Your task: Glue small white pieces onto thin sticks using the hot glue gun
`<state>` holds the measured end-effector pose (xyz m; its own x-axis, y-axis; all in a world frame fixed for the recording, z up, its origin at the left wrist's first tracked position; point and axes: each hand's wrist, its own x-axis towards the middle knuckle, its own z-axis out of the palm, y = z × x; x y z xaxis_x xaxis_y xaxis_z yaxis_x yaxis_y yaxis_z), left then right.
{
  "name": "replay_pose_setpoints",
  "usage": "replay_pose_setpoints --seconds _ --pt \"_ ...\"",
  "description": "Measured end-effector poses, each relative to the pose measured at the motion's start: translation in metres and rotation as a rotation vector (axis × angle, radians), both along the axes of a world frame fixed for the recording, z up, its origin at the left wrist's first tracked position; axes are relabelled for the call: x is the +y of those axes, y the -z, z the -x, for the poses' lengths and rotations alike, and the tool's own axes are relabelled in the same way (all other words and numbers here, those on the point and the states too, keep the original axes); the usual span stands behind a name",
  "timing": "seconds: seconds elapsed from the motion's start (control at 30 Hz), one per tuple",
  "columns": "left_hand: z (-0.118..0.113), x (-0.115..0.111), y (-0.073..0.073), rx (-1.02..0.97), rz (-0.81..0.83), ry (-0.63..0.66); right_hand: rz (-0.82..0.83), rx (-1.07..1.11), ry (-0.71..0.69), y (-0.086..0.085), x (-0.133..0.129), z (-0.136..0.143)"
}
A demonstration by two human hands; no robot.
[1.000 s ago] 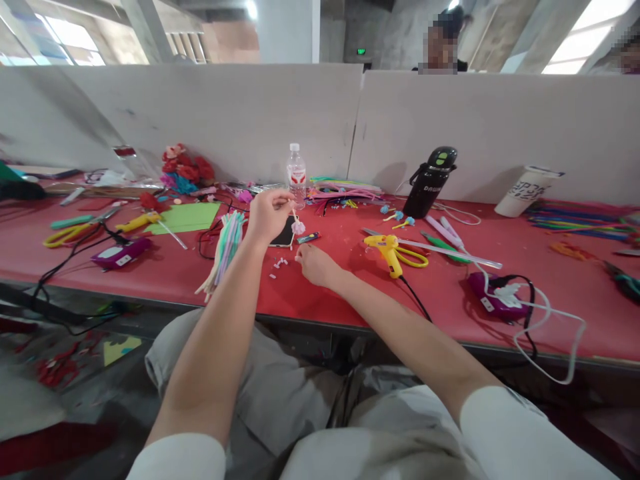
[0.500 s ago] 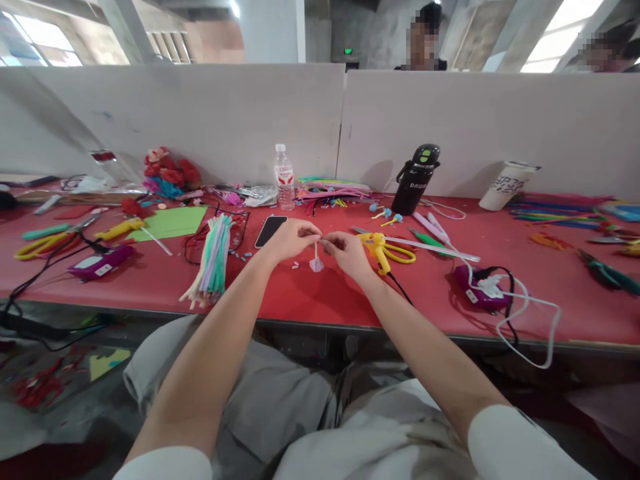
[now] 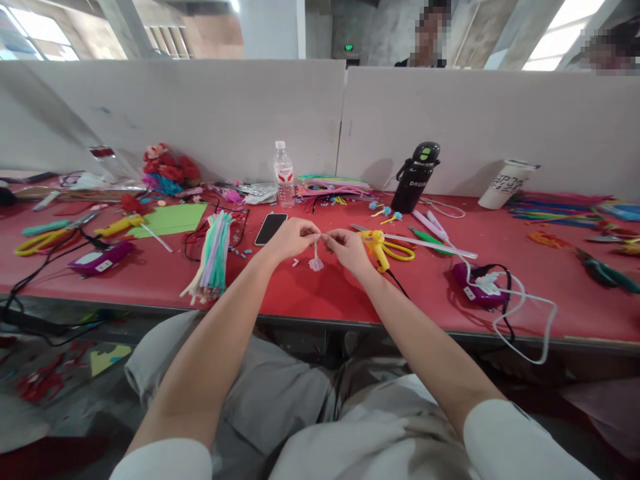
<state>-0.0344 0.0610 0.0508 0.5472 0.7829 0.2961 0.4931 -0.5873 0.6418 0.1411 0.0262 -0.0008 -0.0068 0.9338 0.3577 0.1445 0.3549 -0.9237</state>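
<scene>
My left hand (image 3: 296,237) and my right hand (image 3: 349,249) meet fingertip to fingertip over the red table (image 3: 305,293). Below the pinched fingers of my left hand hangs a small pale lilac pipe-cleaner flower (image 3: 316,265), head down on a short cream stem. My right thumb and forefinger are pressed together at the stem's upper end; what lies between them is too small to make out. Small cut lilac bits (image 3: 295,263) lie beside the flower. Close to my right hand rests a yellow glue gun (image 3: 380,252) with a clear glue stick, near yellow-handled scissors (image 3: 400,251).
A bundle of pastel pipe cleaners (image 3: 213,257) and a phone (image 3: 271,229) lie left. Behind stand a water bottle (image 3: 284,177) and black flask (image 3: 416,180). Small blue flowers (image 3: 385,211) lie before the flask. A purple power socket (image 3: 477,285) with a looping white cable sits right.
The flower head has turned slightly under my fingers. Both hands stay in nearly the same place, fingertips still together.
</scene>
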Motion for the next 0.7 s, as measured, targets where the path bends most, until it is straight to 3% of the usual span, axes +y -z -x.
replay_pose_setpoints --seconds 0.2,0.4,0.57,0.7 --pt "-0.010 -0.010 -0.001 0.041 -0.097 -0.117 -0.160 -0.114 0.120 0.000 -0.004 0.000" --pt "-0.002 -0.003 -0.001 -0.107 -0.021 -0.024 -0.234 -0.094 0.199 -0.005 -0.010 -0.001" --pt "0.012 0.005 -0.007 -0.337 0.073 -0.055 -0.237 -0.075 0.139 -0.007 -0.014 -0.004" --pt "0.016 0.005 -0.015 -0.399 0.092 -0.080 -0.270 -0.154 0.104 -0.006 -0.018 -0.003"
